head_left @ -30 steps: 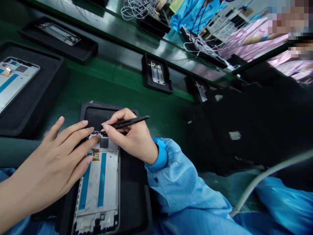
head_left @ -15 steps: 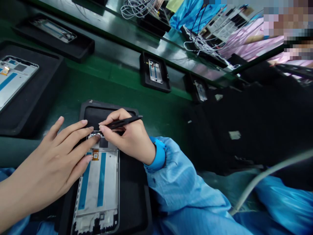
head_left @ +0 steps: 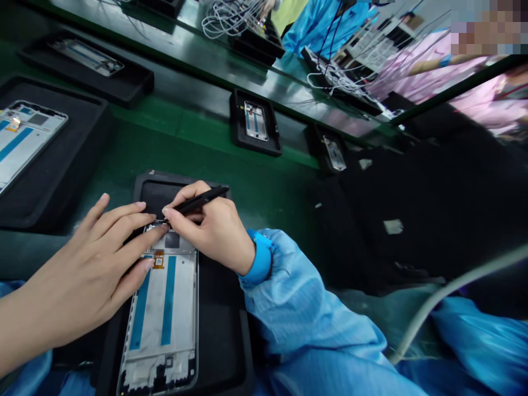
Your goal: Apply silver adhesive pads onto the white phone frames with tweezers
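Observation:
A phone frame (head_left: 165, 313) with two blue strips and a small orange flex part lies in a black tray (head_left: 223, 324) in front of me. My left hand (head_left: 86, 269) rests flat on the frame's upper left, fingers stretched out and touching its top edge. My right hand (head_left: 210, 231) is closed round black tweezers (head_left: 198, 200), whose tips meet the frame's top edge beside my left fingertips. What the tips hold, if anything, is too small to see.
More black trays with phone frames sit on the green belt: one at the left (head_left: 25, 137), one at the far left back (head_left: 88, 58), two smaller ones further along (head_left: 256, 122) (head_left: 333, 154). White cables (head_left: 231, 16) and other workers' sleeves are beyond. A grey hose (head_left: 449, 291) crosses at right.
My right hand and the tweezers have shifted slightly left and tilted, with the tips now closer to my left fingertips. The left hand has stayed on the frame.

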Demonstrator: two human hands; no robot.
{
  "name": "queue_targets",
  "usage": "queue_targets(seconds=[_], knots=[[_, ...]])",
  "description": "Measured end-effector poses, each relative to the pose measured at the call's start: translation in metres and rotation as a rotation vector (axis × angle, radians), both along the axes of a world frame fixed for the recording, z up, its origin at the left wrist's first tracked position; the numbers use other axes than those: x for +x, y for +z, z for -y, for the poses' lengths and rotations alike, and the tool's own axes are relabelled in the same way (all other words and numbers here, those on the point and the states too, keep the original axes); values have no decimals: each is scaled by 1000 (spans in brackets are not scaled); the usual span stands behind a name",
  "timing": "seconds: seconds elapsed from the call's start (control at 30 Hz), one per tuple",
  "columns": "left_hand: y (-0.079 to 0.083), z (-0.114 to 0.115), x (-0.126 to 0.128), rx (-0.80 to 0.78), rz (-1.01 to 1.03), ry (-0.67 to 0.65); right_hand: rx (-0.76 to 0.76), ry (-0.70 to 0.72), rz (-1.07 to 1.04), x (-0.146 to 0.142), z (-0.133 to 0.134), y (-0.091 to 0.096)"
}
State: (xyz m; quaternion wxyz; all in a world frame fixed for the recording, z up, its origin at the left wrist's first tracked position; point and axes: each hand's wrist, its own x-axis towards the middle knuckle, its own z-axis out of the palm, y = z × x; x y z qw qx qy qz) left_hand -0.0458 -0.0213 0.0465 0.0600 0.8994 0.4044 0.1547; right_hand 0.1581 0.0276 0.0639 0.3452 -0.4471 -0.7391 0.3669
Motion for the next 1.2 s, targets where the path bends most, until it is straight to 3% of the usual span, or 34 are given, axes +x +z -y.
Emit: queue_targets(seconds=[0.23,0.47,0.57,0.67,0.8,0.97,1.2], knots=[[-2,0,-2,9,-2,-2,-2,1,-35,6,-2,-1],[-2,0,-1,34,-2,8,240,84,156,2,2,-2],[-5,0,-3,46,-18,-2,218,-12,51,20,-10,1],[-8,0,-4,47,-27,3,301,-133,31,46,-24,3],[-7,-1,-4,26,-21,22,292,-94,107,62,-27,1],[-3,-4,-3,-10,-13,0,240,4,14,52,-19,-2],[3,-34,10,-70,70,58,378,-44,162,43,-22,-4]])
